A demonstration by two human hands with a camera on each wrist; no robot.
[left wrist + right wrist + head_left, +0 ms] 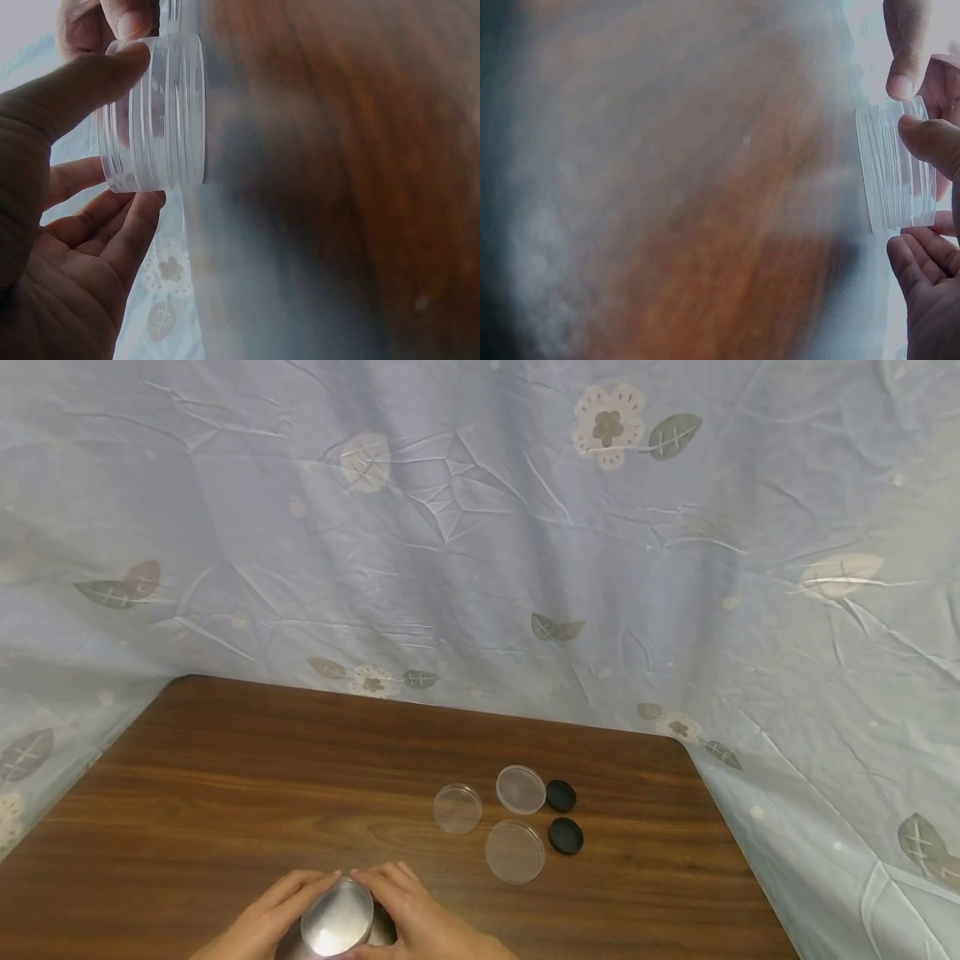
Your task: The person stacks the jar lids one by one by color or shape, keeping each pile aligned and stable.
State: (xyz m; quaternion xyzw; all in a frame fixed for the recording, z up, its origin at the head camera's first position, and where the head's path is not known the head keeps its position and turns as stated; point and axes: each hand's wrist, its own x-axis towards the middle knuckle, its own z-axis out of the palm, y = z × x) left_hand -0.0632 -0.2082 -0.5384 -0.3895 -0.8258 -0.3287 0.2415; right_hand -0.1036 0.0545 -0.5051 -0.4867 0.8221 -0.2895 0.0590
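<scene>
At the near edge of the table, both hands hold a stack of clear, ridged round plastic lids (339, 917) between them. My left hand (272, 917) is on its left side, thumb on the near rim and fingers curled round the far side in the left wrist view. Opposite it, my right hand (416, 912) grips the other side with its thumb and fingers. Seen edge-on in the left wrist view, the stack (161, 116) shows several parallel ridges. The right wrist view has it at the right border, the thumb (930, 142) over its rim.
Three clear round lids lie on the brown wooden table (247, 777): one at the left (457, 809), one behind (521, 790) and one nearer (515, 852). Beside them are two small black round caps, the far one (561, 796) and the near one (566, 836). Patterned cloth (450, 568) hangs around the table.
</scene>
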